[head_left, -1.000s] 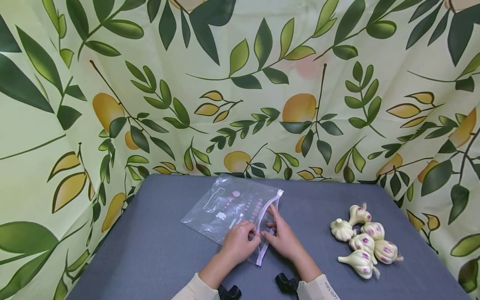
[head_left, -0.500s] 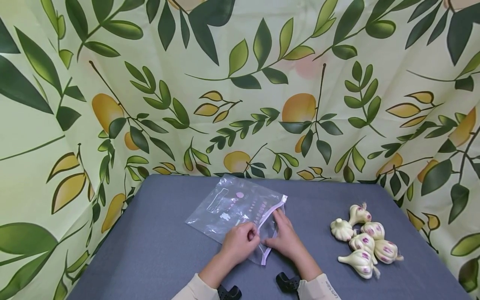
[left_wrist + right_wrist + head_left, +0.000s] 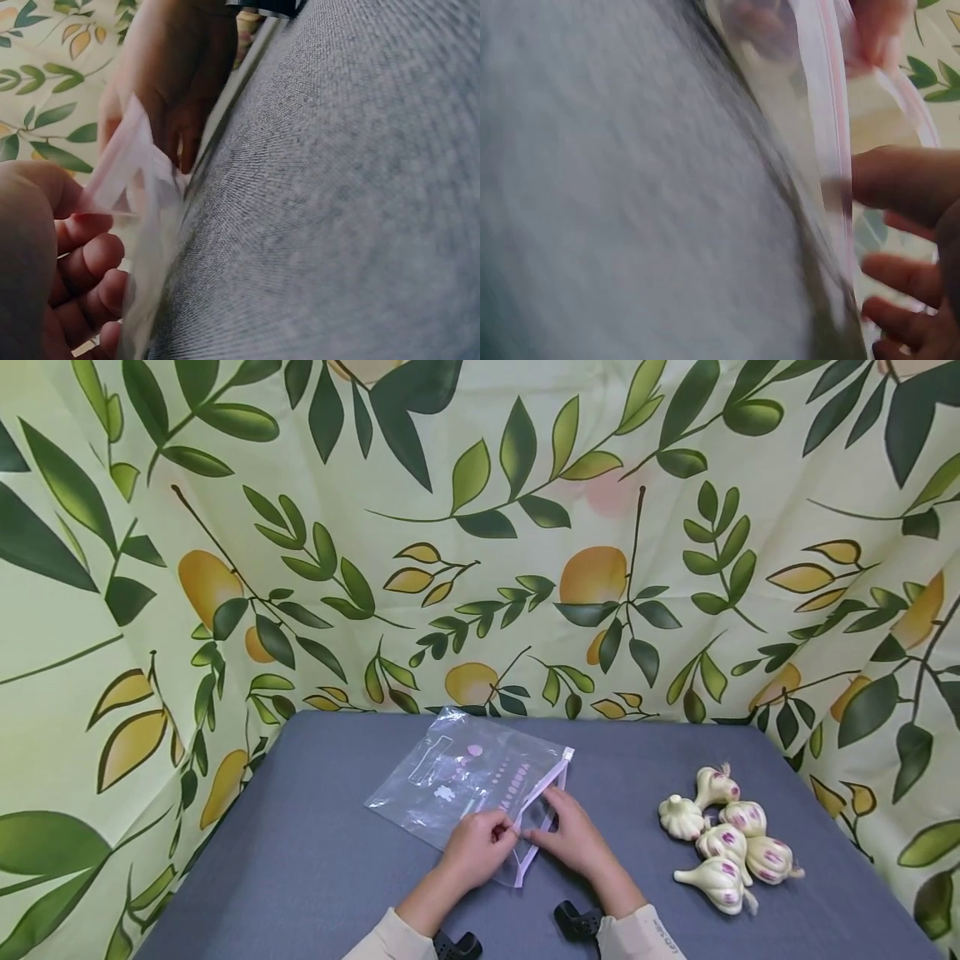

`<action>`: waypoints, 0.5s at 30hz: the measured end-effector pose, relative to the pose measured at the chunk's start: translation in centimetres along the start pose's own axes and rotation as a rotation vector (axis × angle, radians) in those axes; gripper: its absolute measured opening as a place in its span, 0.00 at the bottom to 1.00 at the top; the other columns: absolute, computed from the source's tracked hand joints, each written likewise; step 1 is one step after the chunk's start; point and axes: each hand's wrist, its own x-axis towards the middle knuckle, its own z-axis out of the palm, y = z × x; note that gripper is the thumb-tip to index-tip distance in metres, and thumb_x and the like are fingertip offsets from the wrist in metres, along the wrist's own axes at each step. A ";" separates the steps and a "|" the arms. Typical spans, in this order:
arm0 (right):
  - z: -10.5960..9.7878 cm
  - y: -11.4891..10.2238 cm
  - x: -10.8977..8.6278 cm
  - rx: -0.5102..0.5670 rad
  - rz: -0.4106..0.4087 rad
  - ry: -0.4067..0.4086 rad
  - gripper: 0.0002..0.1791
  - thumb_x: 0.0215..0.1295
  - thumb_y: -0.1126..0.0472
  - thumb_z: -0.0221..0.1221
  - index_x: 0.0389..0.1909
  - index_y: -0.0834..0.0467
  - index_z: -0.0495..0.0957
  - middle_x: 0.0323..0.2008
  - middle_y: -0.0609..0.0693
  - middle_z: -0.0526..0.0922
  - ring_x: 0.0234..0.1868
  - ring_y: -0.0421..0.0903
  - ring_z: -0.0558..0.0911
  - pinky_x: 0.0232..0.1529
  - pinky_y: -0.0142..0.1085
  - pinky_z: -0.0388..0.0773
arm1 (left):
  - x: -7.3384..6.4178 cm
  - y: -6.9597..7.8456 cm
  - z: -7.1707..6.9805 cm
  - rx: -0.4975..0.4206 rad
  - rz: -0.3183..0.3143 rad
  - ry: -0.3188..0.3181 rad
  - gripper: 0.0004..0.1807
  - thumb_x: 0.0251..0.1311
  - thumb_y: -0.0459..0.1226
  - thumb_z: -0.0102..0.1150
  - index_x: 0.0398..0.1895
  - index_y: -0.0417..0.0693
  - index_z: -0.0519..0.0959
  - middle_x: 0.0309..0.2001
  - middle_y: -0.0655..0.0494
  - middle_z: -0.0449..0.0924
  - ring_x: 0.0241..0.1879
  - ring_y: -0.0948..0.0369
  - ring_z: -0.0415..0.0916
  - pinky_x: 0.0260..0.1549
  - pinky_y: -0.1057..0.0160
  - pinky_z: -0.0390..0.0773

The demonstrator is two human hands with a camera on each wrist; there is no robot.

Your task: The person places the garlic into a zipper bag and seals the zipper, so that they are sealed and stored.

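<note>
A clear zip bag with pink and white prints lies on the grey table, its mouth towards the right. My left hand pinches the pink edge of the mouth between thumb and forefinger; the other fingers curl loosely in the left wrist view. At the parted mouth is my right hand, fingers spread and reaching to the far part of the opening. In the right wrist view its thumb meets the pink zip strip, the tip showing blurred through the plastic. Between the two strips the bag gapes.
Several garlic bulbs with purple marks lie in a cluster to the right of the bag. Behind the grey table hangs a leaf-and-fruit patterned cloth. Black wrist mounts sit below both hands.
The bag slid slightly right, then a little back left, along with my right hand. My left hand keeps its pinch on the edge. The garlic has not moved on the table.
</note>
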 end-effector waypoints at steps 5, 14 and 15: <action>-1.7 0.0 0.4 -0.131 -0.114 0.321 0.12 0.50 0.64 0.70 0.38 0.60 0.85 0.39 0.56 0.87 0.46 0.57 0.81 0.49 0.51 0.75 | 0.0 -0.2 0.0 -0.059 -0.016 0.036 0.10 0.56 0.37 0.63 0.19 0.56 0.77 0.16 0.70 0.64 0.18 0.74 0.60 0.19 0.76 0.61; -8.8 1.0 -0.2 -0.247 0.142 0.618 0.30 0.50 0.65 0.70 0.57 0.64 0.75 0.56 0.69 0.72 0.60 0.70 0.64 0.62 0.59 0.57 | 0.1 -0.3 0.0 -0.065 -0.004 0.072 0.11 0.55 0.37 0.63 0.18 0.56 0.76 0.16 0.70 0.66 0.18 0.75 0.60 0.19 0.77 0.62; -9.4 1.0 -0.4 -0.249 0.216 0.576 0.35 0.51 0.64 0.70 0.62 0.63 0.71 0.60 0.69 0.69 0.64 0.70 0.61 0.65 0.61 0.54 | 0.1 -0.3 0.0 -0.065 -0.002 0.079 0.11 0.55 0.36 0.63 0.18 0.56 0.76 0.16 0.69 0.66 0.18 0.75 0.60 0.19 0.76 0.62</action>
